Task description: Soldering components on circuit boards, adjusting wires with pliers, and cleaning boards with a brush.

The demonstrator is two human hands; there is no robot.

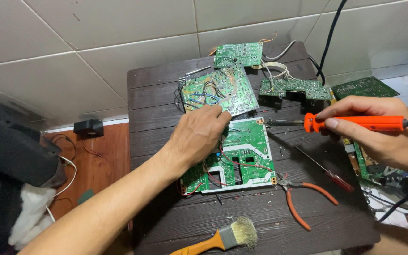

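My left hand (198, 134) rests knuckles-up on a green circuit board (246, 158) with red wires, fingers bent at its top left corner; I cannot see anything pinched in them. My right hand (378, 130) grips an orange soldering iron (355, 123), whose metal tip points left toward the board's top right corner. Both lie on a small dark wooden table (166, 94).
Three more green boards (223, 89) (238, 53) (296, 87) lie at the table's back. Orange-handled pliers (303, 198), a red-handled screwdriver (327, 170) and a paintbrush (223, 238) lie near the front. Another board (364, 86) sits on the tiled floor to the right.
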